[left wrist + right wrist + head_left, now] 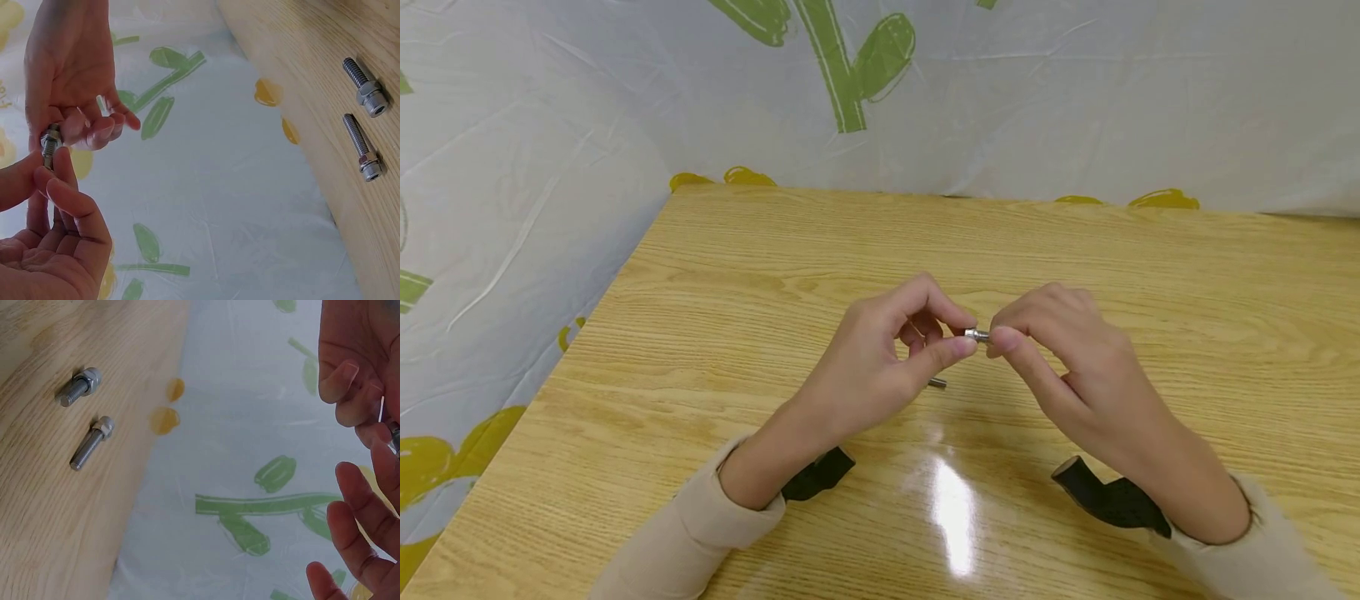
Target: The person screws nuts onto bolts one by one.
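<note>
A small silver bolt (981,336) is held level between both hands, above the table. My left hand (876,358) pinches its left end between thumb and index finger, beside a wider metal part; I cannot tell whether that is a head or a nut. My right hand (1082,367) grips the right end, thumb against fingers, hiding the tip. In the left wrist view, two socket-head bolts lie on the table, a thicker one (367,94) and a thinner one (356,137), each with a nut near its head. The head view shows only one bolt end (937,383), past my left hand.
The wooden table (737,275) extends under both hands, its left edge running diagonally. A pale cloth (1037,108) with green and yellow plant prints hangs behind and to the left. Black wrist mounts (1108,500) sit below the wrists, by the beige sleeves (677,533).
</note>
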Available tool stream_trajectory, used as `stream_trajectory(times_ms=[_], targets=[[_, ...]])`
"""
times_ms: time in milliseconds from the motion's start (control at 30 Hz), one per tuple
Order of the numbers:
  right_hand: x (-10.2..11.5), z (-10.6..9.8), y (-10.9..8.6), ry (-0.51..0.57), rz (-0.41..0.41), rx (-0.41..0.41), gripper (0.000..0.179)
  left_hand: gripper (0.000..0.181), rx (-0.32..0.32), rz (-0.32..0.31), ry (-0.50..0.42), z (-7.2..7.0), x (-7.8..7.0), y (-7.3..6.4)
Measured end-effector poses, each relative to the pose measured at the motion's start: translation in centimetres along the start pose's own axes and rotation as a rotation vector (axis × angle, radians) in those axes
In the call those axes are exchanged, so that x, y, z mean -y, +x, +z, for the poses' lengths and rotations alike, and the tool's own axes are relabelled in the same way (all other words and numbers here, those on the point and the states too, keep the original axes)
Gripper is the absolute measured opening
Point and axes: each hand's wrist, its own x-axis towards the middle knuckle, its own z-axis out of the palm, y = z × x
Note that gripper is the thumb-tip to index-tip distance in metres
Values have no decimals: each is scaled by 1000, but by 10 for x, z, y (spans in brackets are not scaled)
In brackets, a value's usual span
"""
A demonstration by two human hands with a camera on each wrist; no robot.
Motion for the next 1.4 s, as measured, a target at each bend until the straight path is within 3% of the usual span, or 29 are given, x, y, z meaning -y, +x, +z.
stream_trajectory(times_ms=[133,300,400,667,833,1033,1300,1400], targets=[[9,-3,5,-12,35,11,35,10,8,7,-3,1,0,0],[0,-7,-2,-24,85,59,17,10,3,-5,8,0,0,0],[-7,-7,-7,-24,89,47,41,11,-8,-19,18,-2,-1,0],[-33,1,-20,19,-25,-48,43,10,-17,-36,13,-3,0,0],[-43,3,-25,6,-41,-55,44,10,-17,-32,10,-3,0,0],[-25,0,-17,-14,-16,-14,36,11,-12,-23,14,-3,0,1],[-8,-2,-4,13,-27,40,13,10,6,-19,15,0,2,0],[-1,-3,1,3,-2,43,13,11,9,-15,13,1,1,0]])
